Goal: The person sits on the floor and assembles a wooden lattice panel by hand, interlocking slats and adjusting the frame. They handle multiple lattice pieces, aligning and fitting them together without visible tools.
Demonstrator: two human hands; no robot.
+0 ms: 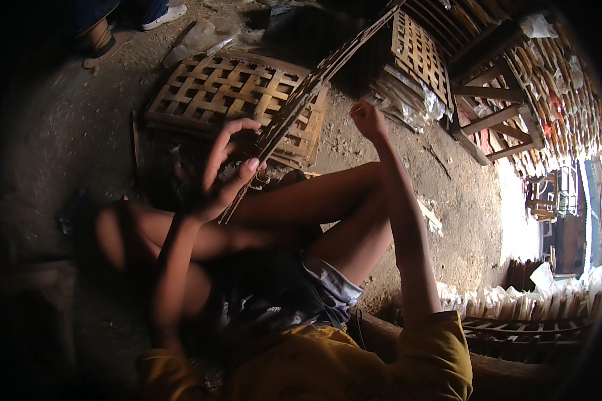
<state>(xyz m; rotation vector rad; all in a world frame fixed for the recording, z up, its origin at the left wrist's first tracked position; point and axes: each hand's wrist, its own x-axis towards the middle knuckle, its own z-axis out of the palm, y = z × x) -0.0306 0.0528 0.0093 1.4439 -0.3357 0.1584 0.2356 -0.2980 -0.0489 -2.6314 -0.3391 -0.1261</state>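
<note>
My left hand (pixel 224 170) grips the lower end of a woven bamboo lattice panel (pixel 314 83) that stands on its edge and slants up to the right. The thumb and fingers wrap around the panel's rim just above my crossed legs. My right hand (pixel 366 119) is raised to the right of the panel with its fingers closed in a fist, apart from the lattice. Whether it pinches a thin strip is too small to tell.
A flat stack of woven bamboo lattice panels (pixel 214 90) lies on the dirt floor behind my hands. More panels (pixel 418 57) lean at the back right beside a wooden frame (pixel 495 120). Another person's feet in shoes (pixel 103 37) stand at the top left. White bags (pixel 515 304) line the right.
</note>
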